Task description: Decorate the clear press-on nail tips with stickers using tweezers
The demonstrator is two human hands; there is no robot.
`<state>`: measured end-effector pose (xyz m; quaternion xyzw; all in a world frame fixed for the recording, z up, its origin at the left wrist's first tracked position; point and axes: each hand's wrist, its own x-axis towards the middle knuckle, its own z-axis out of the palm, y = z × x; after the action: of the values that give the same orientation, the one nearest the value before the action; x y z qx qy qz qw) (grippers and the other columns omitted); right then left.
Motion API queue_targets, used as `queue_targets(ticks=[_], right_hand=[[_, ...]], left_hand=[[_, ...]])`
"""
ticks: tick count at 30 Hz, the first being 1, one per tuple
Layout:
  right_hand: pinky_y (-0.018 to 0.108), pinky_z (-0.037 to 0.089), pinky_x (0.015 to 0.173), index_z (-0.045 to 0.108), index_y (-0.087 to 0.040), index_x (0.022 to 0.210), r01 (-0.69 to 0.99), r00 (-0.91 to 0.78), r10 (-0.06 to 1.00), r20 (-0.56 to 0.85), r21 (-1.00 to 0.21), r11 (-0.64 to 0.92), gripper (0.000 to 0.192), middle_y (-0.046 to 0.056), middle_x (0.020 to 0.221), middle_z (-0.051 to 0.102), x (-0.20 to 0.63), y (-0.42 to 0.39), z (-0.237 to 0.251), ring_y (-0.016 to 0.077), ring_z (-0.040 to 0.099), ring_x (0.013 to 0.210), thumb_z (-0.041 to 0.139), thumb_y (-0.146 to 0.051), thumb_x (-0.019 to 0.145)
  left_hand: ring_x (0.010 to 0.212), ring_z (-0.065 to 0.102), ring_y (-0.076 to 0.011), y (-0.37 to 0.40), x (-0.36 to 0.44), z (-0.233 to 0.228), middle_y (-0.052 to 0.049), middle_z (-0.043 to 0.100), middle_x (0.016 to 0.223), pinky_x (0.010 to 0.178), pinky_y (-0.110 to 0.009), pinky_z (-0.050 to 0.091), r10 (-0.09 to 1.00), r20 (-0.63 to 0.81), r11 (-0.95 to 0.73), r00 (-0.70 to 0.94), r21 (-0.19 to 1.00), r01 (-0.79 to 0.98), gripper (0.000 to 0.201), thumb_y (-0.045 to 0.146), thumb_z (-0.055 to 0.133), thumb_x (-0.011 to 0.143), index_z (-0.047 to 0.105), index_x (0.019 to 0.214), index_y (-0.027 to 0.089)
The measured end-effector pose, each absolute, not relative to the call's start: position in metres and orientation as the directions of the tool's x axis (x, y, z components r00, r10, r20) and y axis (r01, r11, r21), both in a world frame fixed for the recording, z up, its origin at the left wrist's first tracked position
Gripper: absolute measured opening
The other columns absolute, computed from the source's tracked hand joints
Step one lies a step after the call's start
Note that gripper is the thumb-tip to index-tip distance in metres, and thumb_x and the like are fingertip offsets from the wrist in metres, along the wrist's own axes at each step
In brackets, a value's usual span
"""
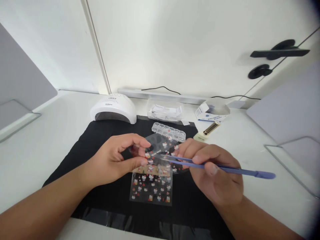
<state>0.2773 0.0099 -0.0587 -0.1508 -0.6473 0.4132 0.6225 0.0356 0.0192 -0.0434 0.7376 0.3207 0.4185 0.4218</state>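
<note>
Nearest me, over a black mat (75, 156) on the white counter (37, 146), my left hand (117, 156) pinches a clear sticker sheet (152, 186) at its top edge, the sheet hanging toward me, while my right hand (215, 173) is closed around lavender tweezers (225, 169). The tweezers lie almost level, long axis left to right, tips pointing left at the stickers by my left fingertips; I judge I am lifting one sticker, which calls for a light, steady nip. Beyond lie a clear bead case (168, 131), a small bottle (208, 130) and a white nail lamp (113, 108).
</note>
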Motion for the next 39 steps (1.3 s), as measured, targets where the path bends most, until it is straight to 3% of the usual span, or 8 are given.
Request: queue_targets(ticks=[7, 14, 21, 28, 33, 39], right_hand=[[0.042, 0.05, 0.065, 0.073, -0.021, 0.098, -0.332, -0.249, 0.713, 0.655, -0.75, 0.572, 0.019, 0.005, 0.076, 0.065, 0.276, 0.007, -0.064, 0.0215, 0.06, 0.072, 0.055, -0.023, 0.094], [0.043, 0.05, 0.066, 0.073, -0.02, 0.1, -0.29, -0.211, 0.692, 0.691, -0.72, 0.63, 0.019, 0.006, 0.077, 0.064, 0.276, 0.006, -0.068, 0.0222, 0.061, 0.074, 0.054, -0.022, 0.093], [0.042, 0.05, 0.065, 0.073, -0.02, 0.098, -0.298, -0.187, 0.701, 0.689, -0.719, 0.628, 0.018, 0.006, 0.076, 0.065, 0.275, 0.005, -0.067, 0.0225, 0.061, 0.073, 0.056, -0.022, 0.092], [0.044, 0.051, 0.066, 0.073, -0.019, 0.101, -0.271, -0.201, 0.688, 0.697, -0.714, 0.645, 0.02, 0.007, 0.08, 0.065, 0.276, 0.002, -0.069, 0.0232, 0.061, 0.074, 0.054, -0.021, 0.093], [0.042, 0.052, 0.065, 0.072, -0.021, 0.103, -0.23, -0.216, 0.697, 0.684, -0.729, 0.645, 0.02, 0.007, 0.082, 0.064, 0.277, 0.003, -0.072, 0.0222, 0.062, 0.074, 0.055, -0.021, 0.093], [0.039, 0.05, 0.062, 0.071, -0.021, 0.104, -0.222, -0.226, 0.699, 0.678, -0.735, 0.641, 0.021, 0.007, 0.081, 0.063, 0.276, 0.002, -0.072, 0.0207, 0.06, 0.072, 0.054, -0.019, 0.093]], left_hand=[[0.075, 0.065, -0.0082, 0.016, 0.037, -0.04, 0.003, 0.068, 0.086, 0.069, -0.015, 0.054, 0.785, 0.34, -0.495, 0.518, 0.847, 0.194, 0.03, 0.016, 0.073, 0.085, 0.063, 0.112, 0.025], [0.072, 0.066, -0.0098, 0.014, 0.041, -0.043, 0.002, 0.068, 0.082, 0.062, -0.016, 0.055, 0.812, 0.358, -0.509, 0.461, 0.821, 0.26, 0.03, 0.019, 0.073, 0.085, 0.062, 0.112, 0.021], [0.077, 0.066, -0.0097, 0.015, 0.04, -0.041, 0.001, 0.069, 0.089, 0.053, -0.012, 0.05, 0.762, 0.433, -0.624, 0.481, 0.689, 0.368, 0.031, 0.013, 0.069, 0.085, 0.062, 0.114, 0.021], [0.078, 0.066, -0.0084, 0.016, 0.04, -0.039, 0.002, 0.068, 0.087, 0.07, -0.014, 0.054, 0.732, 0.471, -0.674, 0.492, 0.605, 0.423, 0.034, 0.01, 0.068, 0.085, 0.062, 0.117, 0.018], [0.077, 0.066, -0.0083, 0.016, 0.04, -0.038, -0.002, 0.069, 0.088, 0.069, -0.014, 0.052, 0.693, 0.499, -0.719, 0.52, 0.535, 0.444, 0.026, 0.011, 0.066, 0.088, 0.064, 0.114, 0.013], [0.077, 0.064, -0.007, 0.015, 0.04, -0.038, -0.001, 0.066, 0.087, 0.072, -0.014, 0.051, 0.69, 0.499, -0.719, 0.524, 0.556, 0.417, 0.02, 0.01, 0.065, 0.089, 0.065, 0.109, 0.012]])
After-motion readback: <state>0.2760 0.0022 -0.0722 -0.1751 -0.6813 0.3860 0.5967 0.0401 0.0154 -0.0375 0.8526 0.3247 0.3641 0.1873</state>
